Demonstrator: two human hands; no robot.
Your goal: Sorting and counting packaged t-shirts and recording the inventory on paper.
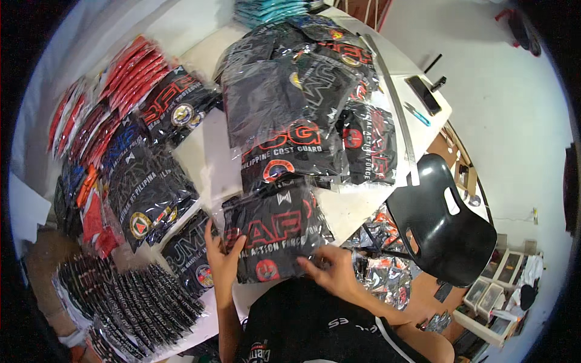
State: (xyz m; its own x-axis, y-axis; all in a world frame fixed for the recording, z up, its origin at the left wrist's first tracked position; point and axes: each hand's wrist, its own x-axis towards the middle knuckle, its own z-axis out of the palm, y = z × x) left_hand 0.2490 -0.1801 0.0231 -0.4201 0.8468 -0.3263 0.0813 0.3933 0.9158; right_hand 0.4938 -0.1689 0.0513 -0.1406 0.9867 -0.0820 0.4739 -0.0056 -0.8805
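Note:
A folded black shirt in a clear plastic bag [272,218] lies flat before me at the table's near edge, with red lettering and a round red emblem. My left hand [222,256] grips its left edge, thumb on top and fingers along the side. At its lower right corner, my right hand [336,272] pinches the plastic, the fingertips partly hidden. Just beyond is a heap of similar bagged black shirts [281,109], whose lower edge meets the held one. Another bagged black shirt [188,254] rests left of my left hand.
Bagged red shirts [136,68] and a dense row of bagged black ones [136,304] fill the left side. A metal ruler [390,100], a phone [423,94] and blue-handled thread snips [418,115] lie at right. A black chair [435,218] stands beside the table, near bagged garments [386,277].

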